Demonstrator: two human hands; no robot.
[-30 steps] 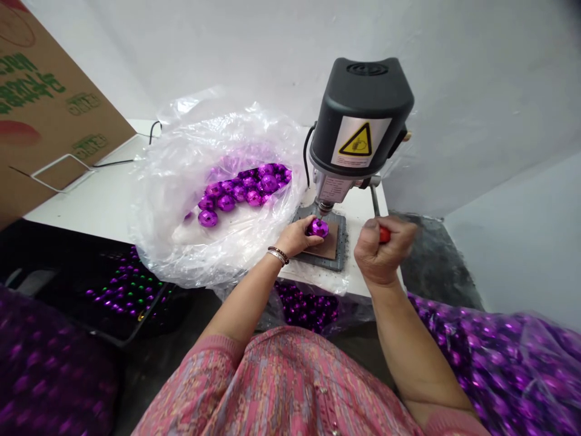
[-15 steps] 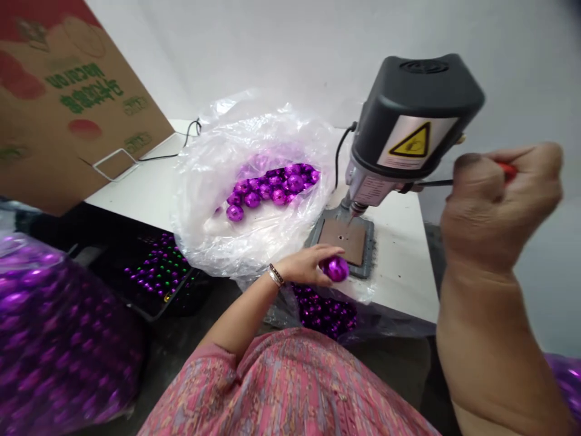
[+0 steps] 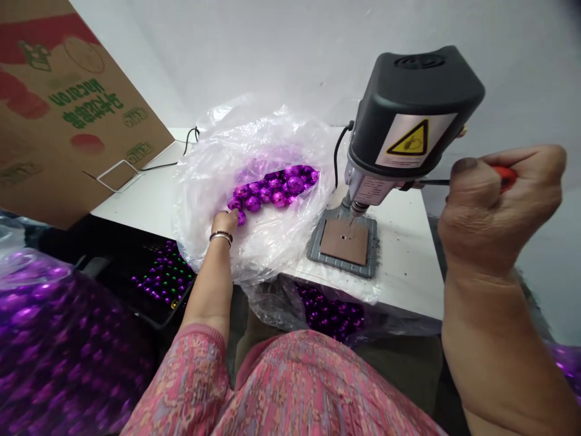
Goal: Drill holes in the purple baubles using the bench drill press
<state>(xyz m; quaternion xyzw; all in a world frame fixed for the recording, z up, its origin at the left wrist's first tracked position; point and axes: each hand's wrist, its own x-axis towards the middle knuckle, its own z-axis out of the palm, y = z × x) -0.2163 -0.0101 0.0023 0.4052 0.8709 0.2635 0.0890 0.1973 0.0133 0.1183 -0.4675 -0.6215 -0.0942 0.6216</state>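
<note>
Purple mirrored baubles (image 3: 276,191) lie heaped in a clear plastic bag (image 3: 204,200) on a white table (image 3: 406,266), to the left of a bench drill (image 3: 408,115). The left hand (image 3: 222,223) is reached into the bag, its fingers (image 3: 232,215) bunched and curled, with the tips against the nearest bauble at the near left end of the heap. Whether that bauble is gripped or only touched cannot be told. The right hand (image 3: 503,206) is closed in a fist around a red-handled lever (image 3: 506,174) on the drill's right side. A brown pad (image 3: 344,241) is laid on the drill's base, beneath the chuck. The baubles are judged to be light, thin-walled and brittle, with a slippery gloss. They are best taken around the body with spread fingertips and gentle pressure, since a hard squeeze could crack them.
</note>
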